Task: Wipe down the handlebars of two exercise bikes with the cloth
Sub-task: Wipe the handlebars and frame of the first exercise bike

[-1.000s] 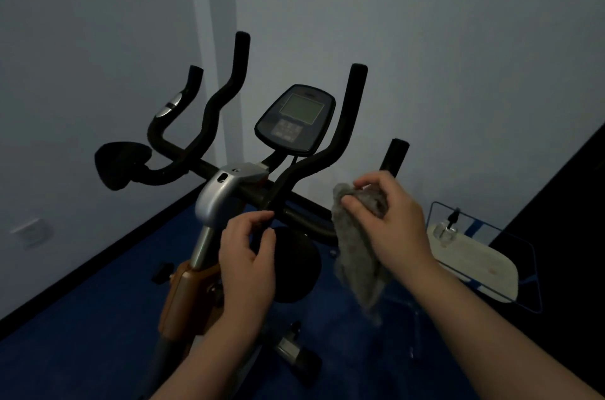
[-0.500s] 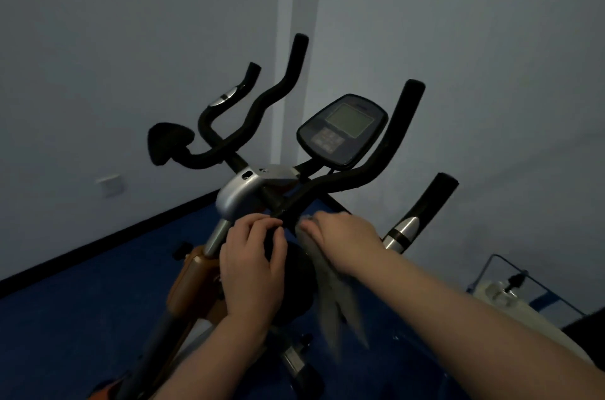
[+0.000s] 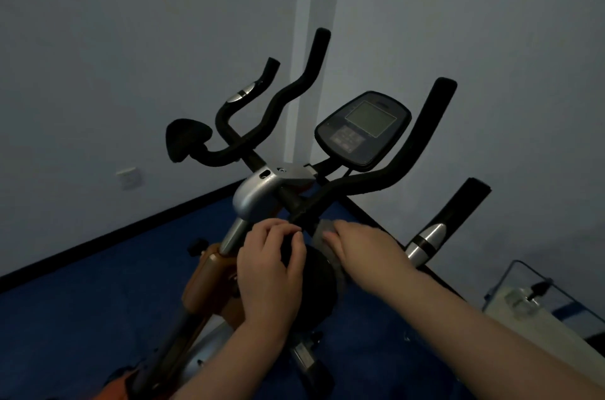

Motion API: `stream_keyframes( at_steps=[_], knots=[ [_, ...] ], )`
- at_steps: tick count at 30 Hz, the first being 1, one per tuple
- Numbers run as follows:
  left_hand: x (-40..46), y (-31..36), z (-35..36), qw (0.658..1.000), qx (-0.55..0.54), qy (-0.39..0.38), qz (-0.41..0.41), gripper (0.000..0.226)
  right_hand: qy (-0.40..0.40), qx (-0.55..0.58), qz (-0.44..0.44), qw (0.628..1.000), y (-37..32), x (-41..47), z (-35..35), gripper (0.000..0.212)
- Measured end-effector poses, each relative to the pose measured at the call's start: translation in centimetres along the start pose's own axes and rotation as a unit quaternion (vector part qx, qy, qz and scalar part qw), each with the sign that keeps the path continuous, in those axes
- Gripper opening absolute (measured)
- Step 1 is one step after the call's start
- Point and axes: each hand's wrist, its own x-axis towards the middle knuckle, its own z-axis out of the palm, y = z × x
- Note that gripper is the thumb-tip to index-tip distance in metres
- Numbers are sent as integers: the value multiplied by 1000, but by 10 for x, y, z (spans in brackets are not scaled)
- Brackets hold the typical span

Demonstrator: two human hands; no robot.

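An exercise bike stands before me with black foam handlebars branching up left and right, and a dark console between them. My left hand grips the round black elbow pad near the stem, below the silver clamp. My right hand presses a grey cloth against the low end of the right bar beside the pad. Most of the cloth is hidden under that hand. A second bike is not in view.
A black grip with a silver sensor sticks up at the right. A second round pad sits at the left. A white device in a wire frame lies on the blue floor at far right. Grey walls meet behind the bike.
My right hand brought the cloth from the outer right grip down to the bar's base by the stem. The view swung left. My left hand stayed on the pad.
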Motion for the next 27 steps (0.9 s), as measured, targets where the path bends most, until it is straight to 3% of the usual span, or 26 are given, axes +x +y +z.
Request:
stream_keyframes(
  at_steps=[3,9,15,17,20,23,27],
  knots=[
    [0,-1,1,1000,-14,-6,1,19,-20,63,10,998,-3,22,4,38],
    [1,-4,-1,999,-23,-23,3,20,16,-14,3,1000,4,-13,0,39],
    [-1,-6,-1,999,-23,-28,5,21,41,94,33,994,-14,24,4,33],
    [-1,-5,-1,999,-25,-35,4,22,54,56,10,997,-9,6,1,29],
    [1,-6,-4,998,-38,-40,16,21,52,-27,-54,997,11,-34,-14,39],
    [2,4,-9,996,-63,-54,43,19,114,-86,-138,980,49,-70,-27,34],
    [17,30,1,988,-48,-103,103,14,240,-37,-56,968,73,-81,-30,31]
  ],
)
